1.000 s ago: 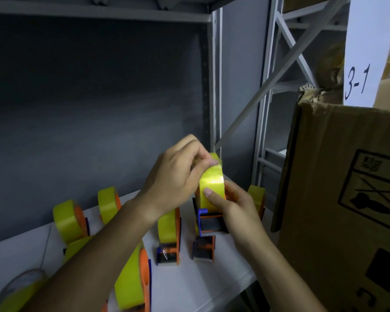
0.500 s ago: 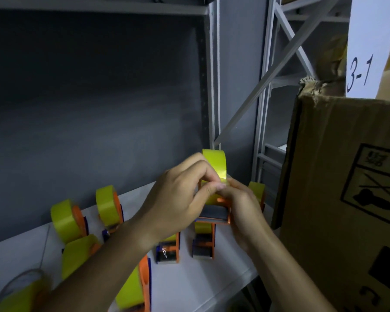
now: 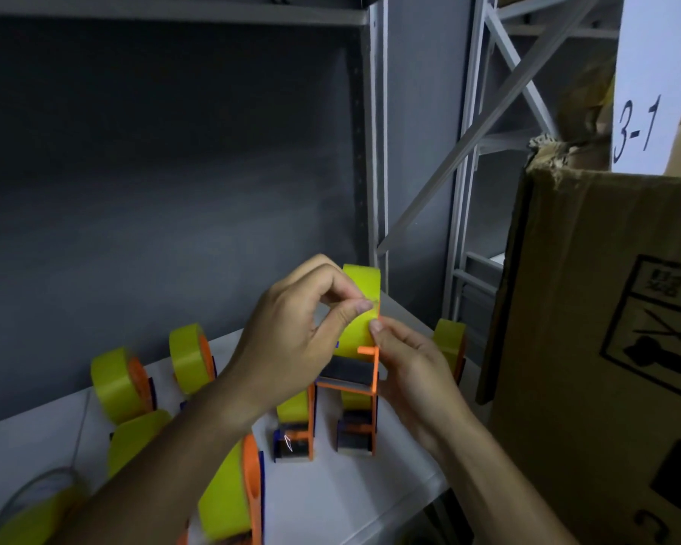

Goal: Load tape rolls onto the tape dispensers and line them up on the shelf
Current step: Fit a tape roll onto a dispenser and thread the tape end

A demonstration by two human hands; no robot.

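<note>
several loaded orange plastic tape dispensers (image 3: pixel 354 422) already stand on the white shelf (image 3: pixel 331 501). at twelve o'clock above them, left hand (image 3: pixel 291 340) pinches tape end; right hand (image 3: pixel 413 371) grips another orange dispenser with its yellow tape roll (image 3: pixel 356 324), threading unfinished.

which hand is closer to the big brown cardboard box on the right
Right. The right hand, holding the orange tape dispenser, is just left of the brown cardboard box; the left hand, pinching the yellow tape, sits beyond it.
</note>
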